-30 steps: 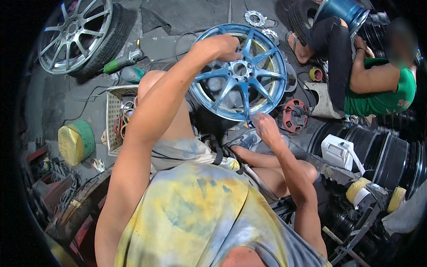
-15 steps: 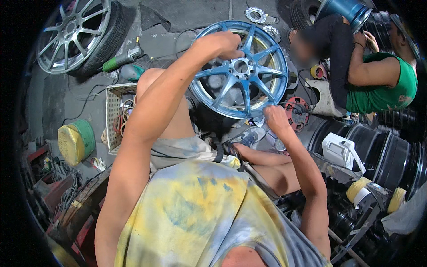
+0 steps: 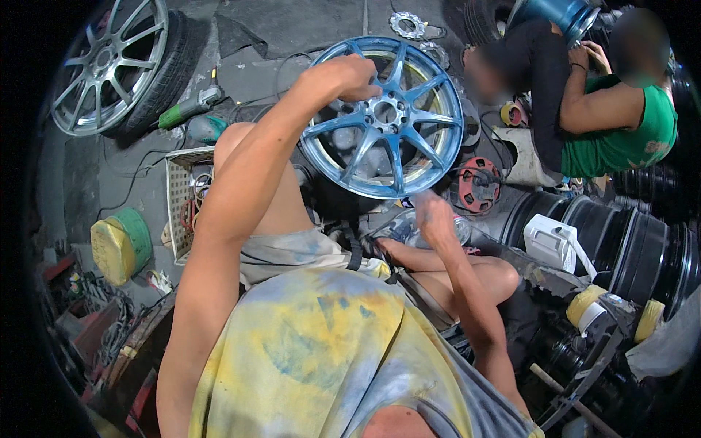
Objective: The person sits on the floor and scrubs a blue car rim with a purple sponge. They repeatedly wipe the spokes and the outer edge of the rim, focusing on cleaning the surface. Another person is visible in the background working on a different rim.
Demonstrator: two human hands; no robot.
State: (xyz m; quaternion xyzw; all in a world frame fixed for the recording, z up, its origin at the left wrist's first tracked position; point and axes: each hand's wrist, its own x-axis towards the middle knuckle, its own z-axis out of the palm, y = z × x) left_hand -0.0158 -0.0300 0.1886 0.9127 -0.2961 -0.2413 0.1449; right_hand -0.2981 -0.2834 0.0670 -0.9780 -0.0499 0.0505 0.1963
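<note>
A blue alloy wheel rim with slim spokes and bare-metal streaks lies face up in front of my legs. My left hand reaches over its upper left part, fingers curled closed around a spoke. Just below the rim's near edge hovers my right hand, apart from the rim; its fingers are smeared by motion, so I cannot make out what they hold, if anything.
A silver wheel with tyre, a green angle grinder and a plastic basket stand left. A co-worker in a green top sits at right by another blue rim. Dark rims and a white container lie nearer.
My right hand has left the rim's lower right edge and come toward me. My left hand stays on the spoke. My right knee has swung outward, and the whole view has shifted slightly.
</note>
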